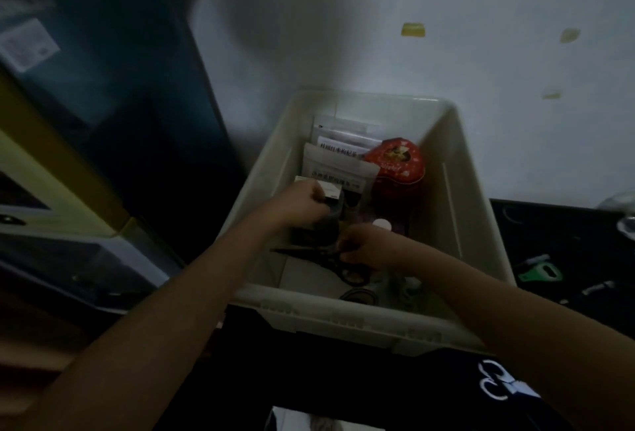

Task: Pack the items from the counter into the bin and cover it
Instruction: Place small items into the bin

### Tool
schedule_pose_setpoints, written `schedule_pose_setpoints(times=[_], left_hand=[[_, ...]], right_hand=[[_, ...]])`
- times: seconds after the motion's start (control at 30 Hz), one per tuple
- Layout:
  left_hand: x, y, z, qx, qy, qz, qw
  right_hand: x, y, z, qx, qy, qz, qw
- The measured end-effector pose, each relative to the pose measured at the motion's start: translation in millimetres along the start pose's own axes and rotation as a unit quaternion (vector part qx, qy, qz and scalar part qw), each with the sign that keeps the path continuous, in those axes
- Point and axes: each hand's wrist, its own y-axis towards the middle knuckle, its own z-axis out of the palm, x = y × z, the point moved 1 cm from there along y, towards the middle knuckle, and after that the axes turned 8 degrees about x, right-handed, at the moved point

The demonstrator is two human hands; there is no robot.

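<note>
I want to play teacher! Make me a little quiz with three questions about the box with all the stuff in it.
1. True or false: a lid already covers the white bin.
2. Which hand holds the small white box? A) left B) right C) neither
3. Fill in: the black scissors lie just by the ___ hand.

Key
1. False: the bin is open, with the red tin and white pouches showing inside.
2. A: the left hand grips it.
3. Right: the right hand is at their handles; whether it grips them is too dark to tell.
</note>
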Motion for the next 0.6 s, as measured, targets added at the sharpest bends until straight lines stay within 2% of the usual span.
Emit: schedule_pose_setpoints(times=[0.03,0.1,0.23,0.3,0.43,0.6], left_hand=[[-3.4,1.4,3.9,0.077,0.086,0.01,0.993],[-5.3,6.8,12.2,0.197,0.213,0.017,0.957],[14.6,23.1,23.2,0.313,0.296,-0.083,0.898],[23.9,27.8,23.4,0.314,0.298,-0.119,0.894],[30.1,33.2,24.3,0.287,0.296,-0.119,0.903],[36.8,40.2,28.5,0.301,0.287,-0.125,0.901]], right_hand=[[-2.3,3.2,4.3,0.027,-0.028,0.004,0.999],[-6.9,6.9,10.4,0.075,-0.053,0.021,0.996],[-13.7,15.8,18.0,0.117,-0.099,0.052,0.987],[-15.3,21.4,21.2,0.136,-0.115,0.064,0.982],[-17.2,32.2,31.1,0.197,-0.105,0.064,0.973],[-30.2,51.2,44.9,0.22,-0.115,0.073,0.966]])
